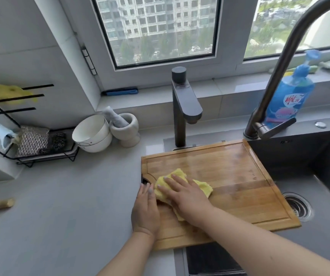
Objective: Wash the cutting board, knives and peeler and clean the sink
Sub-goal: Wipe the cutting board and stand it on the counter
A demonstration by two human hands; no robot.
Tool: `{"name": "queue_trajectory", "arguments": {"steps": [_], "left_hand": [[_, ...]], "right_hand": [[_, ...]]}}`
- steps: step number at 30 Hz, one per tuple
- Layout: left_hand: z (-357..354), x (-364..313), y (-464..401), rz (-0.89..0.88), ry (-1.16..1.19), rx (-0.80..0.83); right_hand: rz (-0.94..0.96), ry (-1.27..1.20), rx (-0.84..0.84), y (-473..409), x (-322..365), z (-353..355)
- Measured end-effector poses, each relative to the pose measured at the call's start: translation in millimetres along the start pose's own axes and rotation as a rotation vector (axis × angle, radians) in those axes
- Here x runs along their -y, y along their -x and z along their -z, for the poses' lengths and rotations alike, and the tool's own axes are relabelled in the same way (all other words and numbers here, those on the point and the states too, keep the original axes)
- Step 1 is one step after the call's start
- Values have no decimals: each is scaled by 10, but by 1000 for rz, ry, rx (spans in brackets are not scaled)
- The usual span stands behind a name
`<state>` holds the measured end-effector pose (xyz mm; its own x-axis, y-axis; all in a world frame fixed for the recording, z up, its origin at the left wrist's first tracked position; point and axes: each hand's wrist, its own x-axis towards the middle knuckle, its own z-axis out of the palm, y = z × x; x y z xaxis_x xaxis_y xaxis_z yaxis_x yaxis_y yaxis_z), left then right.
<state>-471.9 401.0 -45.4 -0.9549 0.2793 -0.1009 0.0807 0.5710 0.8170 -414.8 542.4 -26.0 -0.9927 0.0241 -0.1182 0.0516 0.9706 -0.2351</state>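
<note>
Rack (46, 154) holds scourers (33, 143); right hand (186, 198) presses cloth (204, 188) on board (229, 176).

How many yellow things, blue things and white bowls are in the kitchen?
Yellow: 2, the cloth under the right hand on the cutting board, and the rag on the rack.
Blue: 2, the soap bottle and the flat blue thing on the sill.
White bowls: 2, stacked.
Total: 6.

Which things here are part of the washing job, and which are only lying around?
In use: cutting board, yellow cloth under the right hand, left hand, sink.
Lying about: white bowls, mortar, blue bottle, rack.
</note>
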Motion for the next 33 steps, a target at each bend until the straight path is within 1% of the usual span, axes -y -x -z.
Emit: {"name": "queue_trajectory", "arguments": {"steps": [4,7,11,16,18,20,21,22,25,26,28,31,33], "left_hand": [[-31,25,-14,-31,-54,-7],[-56,75,-48,-64,-129,-12],[-109,78,-85,-61,-239,-5],[-106,-6,-43,-14,-303,18],[-98,-24,-50,-8,-314,36],[-102,-38,-57,-3,-314,49],[-104,-41,-60,-4,-318,54],[-102,-46,-57,-9,-329,60],[-80,-55,-48,-45,-372,79],[-70,-53,-45,-54,-378,86],[-60,-49,-43,-55,-381,97],[-67,-50,-33,-37,-366,89],[-70,-57,-32,-31,-346,85]], "right_hand": [[34,3,-24,-456,-84,136],[21,65,-36,-693,-267,207],[-202,45,-83,-656,-819,367],[-567,37,-160,-71,-1780,504],[-686,0,-189,94,-1916,488],[-759,-18,-227,112,-1807,425],[-759,-23,-242,93,-1691,377],[-712,-29,-258,70,-1558,319],[-448,-117,-262,98,-1321,229],[-408,-143,-246,123,-1386,281],[-450,-116,-212,151,-1635,397],[-641,-118,-227,282,-1942,451],[-730,-137,-265,434,-1870,423]]}}
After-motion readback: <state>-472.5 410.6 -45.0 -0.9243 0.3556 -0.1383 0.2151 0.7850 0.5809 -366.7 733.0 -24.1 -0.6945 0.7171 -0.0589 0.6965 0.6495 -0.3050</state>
